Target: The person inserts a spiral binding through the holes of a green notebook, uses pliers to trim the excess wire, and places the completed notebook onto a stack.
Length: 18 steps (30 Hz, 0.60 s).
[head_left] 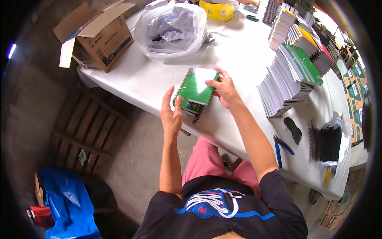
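A small green spiral notebook (197, 89) lies near the table's front edge, with light glaring off its cover. Its wire binding runs along the left side. Beneath it, partly hidden, is another green notebook (192, 106), and black spiral wire sticks out below. My right hand (225, 88) grips the upper notebook at its right edge, thumb on the cover and fingers along the side. Beside the notebooks' left edge, my left hand (172, 116) has its fingers stretched and apart; whether its thumb touches them I cannot tell.
Tall stacks of spiral notebooks (283, 85) line the right side. Nearer me are blue-handled pliers (283, 148), a dark flat tool (293, 130) and a bundle of black binding spirals (324, 141). Behind stand a paper-filled plastic bag (171, 49), a cardboard box (105, 44) and a yellow box (217, 10).
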{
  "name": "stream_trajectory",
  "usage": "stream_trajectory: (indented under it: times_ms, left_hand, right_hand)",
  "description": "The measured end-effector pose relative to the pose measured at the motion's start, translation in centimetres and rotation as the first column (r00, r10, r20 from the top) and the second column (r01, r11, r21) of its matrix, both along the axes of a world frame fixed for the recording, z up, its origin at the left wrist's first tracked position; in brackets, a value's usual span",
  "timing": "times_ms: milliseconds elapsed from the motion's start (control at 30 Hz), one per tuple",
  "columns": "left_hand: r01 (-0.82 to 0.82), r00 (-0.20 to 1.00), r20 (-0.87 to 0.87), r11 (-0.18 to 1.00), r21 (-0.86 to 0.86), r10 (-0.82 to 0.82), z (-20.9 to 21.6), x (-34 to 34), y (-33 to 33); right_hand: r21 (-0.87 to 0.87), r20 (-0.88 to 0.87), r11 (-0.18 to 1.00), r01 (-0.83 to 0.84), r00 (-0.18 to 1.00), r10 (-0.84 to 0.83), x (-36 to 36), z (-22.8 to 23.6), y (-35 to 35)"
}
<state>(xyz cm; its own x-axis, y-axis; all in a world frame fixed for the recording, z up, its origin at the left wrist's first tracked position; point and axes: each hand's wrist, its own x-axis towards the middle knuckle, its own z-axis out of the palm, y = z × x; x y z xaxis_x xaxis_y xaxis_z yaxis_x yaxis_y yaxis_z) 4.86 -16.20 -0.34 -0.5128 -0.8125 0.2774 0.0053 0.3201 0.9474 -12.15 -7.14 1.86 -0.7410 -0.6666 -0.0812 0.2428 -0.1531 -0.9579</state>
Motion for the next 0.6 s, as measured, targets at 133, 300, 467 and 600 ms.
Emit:
stream_trajectory:
  times_ms: [133, 300, 467, 600]
  left_hand:
    - [0.048, 0.999, -0.001, 0.999, -0.018, -0.048, -1.7, 0.2, 0.2]
    - [0.075, 0.996, 0.050, 0.997, 0.014, -0.075, -1.1, 0.0, 0.4]
    - [-0.041, 0.998, 0.039, 0.996, -0.074, 0.044, -3.2, 0.3, -0.8]
    - [-0.140, 0.988, -0.079, 0.989, -0.047, 0.136, -2.6, 1.0, -0.6]
  right_hand:
    - [0.220, -0.422, 0.965, 0.143, 0.906, -0.038, 1.0, -1.9, -1.3]
    - [0.470, -0.759, 0.791, 0.392, 0.636, 0.136, 1.7, -1.8, -1.3]
    - [0.207, -0.895, 0.927, 0.313, 0.443, 0.051, 3.4, 1.4, 2.0]
    - [-0.241, -0.968, 0.797, 0.554, -0.190, -0.161, 2.7, 10.8, 9.7]
